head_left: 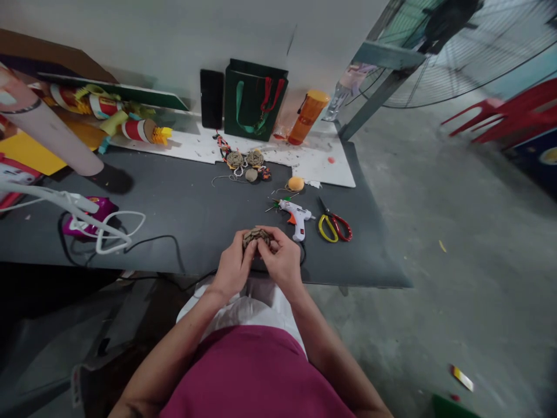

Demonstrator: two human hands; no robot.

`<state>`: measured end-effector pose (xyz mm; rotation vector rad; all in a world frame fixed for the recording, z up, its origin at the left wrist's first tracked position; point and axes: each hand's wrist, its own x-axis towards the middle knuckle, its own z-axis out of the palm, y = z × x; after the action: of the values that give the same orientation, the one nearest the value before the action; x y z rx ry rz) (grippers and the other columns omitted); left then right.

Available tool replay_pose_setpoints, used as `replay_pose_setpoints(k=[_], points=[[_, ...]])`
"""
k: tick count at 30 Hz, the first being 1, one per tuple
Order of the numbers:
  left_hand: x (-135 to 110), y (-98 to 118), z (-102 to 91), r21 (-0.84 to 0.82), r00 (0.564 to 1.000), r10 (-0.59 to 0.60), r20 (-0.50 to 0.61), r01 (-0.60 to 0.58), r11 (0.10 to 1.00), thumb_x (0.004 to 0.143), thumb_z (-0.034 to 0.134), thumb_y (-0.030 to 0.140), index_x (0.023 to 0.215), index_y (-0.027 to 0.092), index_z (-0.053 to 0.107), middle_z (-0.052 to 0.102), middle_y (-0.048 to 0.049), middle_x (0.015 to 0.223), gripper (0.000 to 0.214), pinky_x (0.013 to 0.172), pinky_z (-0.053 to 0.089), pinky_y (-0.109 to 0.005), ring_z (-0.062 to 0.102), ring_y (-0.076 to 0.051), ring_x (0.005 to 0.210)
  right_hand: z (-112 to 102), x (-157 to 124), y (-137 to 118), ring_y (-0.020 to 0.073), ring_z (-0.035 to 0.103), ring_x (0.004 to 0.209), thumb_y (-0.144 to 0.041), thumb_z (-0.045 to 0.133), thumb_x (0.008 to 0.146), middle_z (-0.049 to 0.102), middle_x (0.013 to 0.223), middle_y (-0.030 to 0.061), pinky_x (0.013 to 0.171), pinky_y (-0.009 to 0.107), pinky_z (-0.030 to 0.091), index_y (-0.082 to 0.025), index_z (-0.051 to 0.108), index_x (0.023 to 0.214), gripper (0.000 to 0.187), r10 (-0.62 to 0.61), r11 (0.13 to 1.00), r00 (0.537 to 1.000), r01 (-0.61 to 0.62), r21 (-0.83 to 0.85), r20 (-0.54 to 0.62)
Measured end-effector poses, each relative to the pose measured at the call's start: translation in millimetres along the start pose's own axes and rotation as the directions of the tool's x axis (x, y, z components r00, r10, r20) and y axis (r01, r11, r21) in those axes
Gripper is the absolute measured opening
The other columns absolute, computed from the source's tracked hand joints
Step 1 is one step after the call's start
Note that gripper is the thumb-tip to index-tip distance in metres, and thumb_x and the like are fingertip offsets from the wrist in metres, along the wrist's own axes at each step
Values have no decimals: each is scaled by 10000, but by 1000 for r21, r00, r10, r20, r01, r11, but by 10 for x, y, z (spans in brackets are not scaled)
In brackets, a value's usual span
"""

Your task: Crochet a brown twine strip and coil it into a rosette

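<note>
Near the table's front edge, my left hand and my right hand are closed together around a coiled brown rope piece. Both thumbs press on its near side, and the fingers hide much of it. Just right of my right hand lies a white hot glue gun with an orange trigger. Scissors with one yellow and one red handle rest farther right. Beyond my hands are similar coiled rope rosettes with beads and cord, and a yellow-orange round piece.
At the back stand a dark green gift bag, a black phone and an orange bottle. A pinkish post, white cables and a purple power strip occupy the left. The table's right edge borders the floor.
</note>
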<state>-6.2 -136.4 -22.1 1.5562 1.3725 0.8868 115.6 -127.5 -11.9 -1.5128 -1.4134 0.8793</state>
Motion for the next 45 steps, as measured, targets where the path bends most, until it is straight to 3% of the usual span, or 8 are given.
replay_pose_setpoints(k=[5, 12, 18, 24, 29, 34, 40, 45], points=[[13, -35, -6, 99, 1000, 6, -8, -5, 995, 967, 275, 464, 1108, 189, 461, 675, -90, 965, 361, 760, 471, -346, 659, -236, 844, 38, -19, 12, 163, 681, 654, -289, 555, 793, 730, 844, 51, 571, 263, 566, -178, 650, 984, 240, 82, 981, 996, -88, 174, 39], [66, -40, -70, 202, 997, 2, 71, -16, 979, 972, 262, 432, 1032, 203, 479, 663, -79, 877, 321, 685, 456, -332, 653, -240, 778, -40, -12, -60, 199, 667, 832, -180, 504, 821, 694, 1014, 83, 760, 340, 547, -209, 647, 1103, 318, -225, 932, 972, 236, -275, 71], [44, -38, -45, 122, 999, 15, 46, -21, 992, 971, 281, 421, 1061, 198, 481, 669, -76, 889, 313, 675, 460, -318, 657, -231, 774, -8, 14, -20, 186, 662, 804, -192, 500, 830, 706, 947, 67, 698, 301, 547, -195, 647, 1034, 251, -180, 961, 983, 170, -217, -27], [71, -39, -112, 241, 992, -15, 124, -15, 970, 961, 299, 405, 916, 212, 484, 631, -49, 787, 271, 622, 410, -302, 608, -216, 683, -61, 39, -55, 195, 656, 807, -168, 495, 819, 688, 983, 74, 707, 308, 523, -208, 640, 1091, 311, -225, 882, 960, 272, -386, 164], [74, -46, -129, 153, 995, 10, 99, -25, 988, 962, 312, 412, 1022, 208, 476, 654, -61, 893, 268, 683, 426, -310, 621, -214, 761, -51, 63, -36, 188, 663, 775, -170, 498, 812, 712, 904, 65, 707, 301, 531, -177, 653, 990, 235, -191, 929, 980, 198, -314, 53], [93, -59, -149, 209, 991, -12, 134, -17, 978, 951, 329, 359, 934, 206, 492, 640, -52, 810, 224, 639, 415, -307, 605, -215, 696, -51, 58, -35, 208, 663, 863, -157, 498, 819, 695, 1009, 73, 758, 325, 532, -206, 629, 1097, 312, -232, 883, 960, 276, -381, 158], [104, -58, -147, 102, 995, -4, 102, -6, 995, 962, 334, 398, 1087, 191, 496, 673, -65, 897, 291, 668, 439, -296, 634, -204, 753, -39, 85, -21, 199, 662, 816, -150, 491, 817, 702, 975, 67, 731, 316, 536, -206, 648, 1044, 282, -248, 896, 968, 249, -367, 52], [100, -86, -154, 46, 996, 25, 85, -29, 998, 948, 388, 389, 1120, 186, 532, 675, -58, 899, 303, 699, 456, -292, 634, -196, 788, -48, 102, -9, 190, 651, 824, -132, 474, 824, 686, 977, 56, 739, 308, 526, -230, 632, 1109, 340, -275, 878, 953, 303, -371, 127]])
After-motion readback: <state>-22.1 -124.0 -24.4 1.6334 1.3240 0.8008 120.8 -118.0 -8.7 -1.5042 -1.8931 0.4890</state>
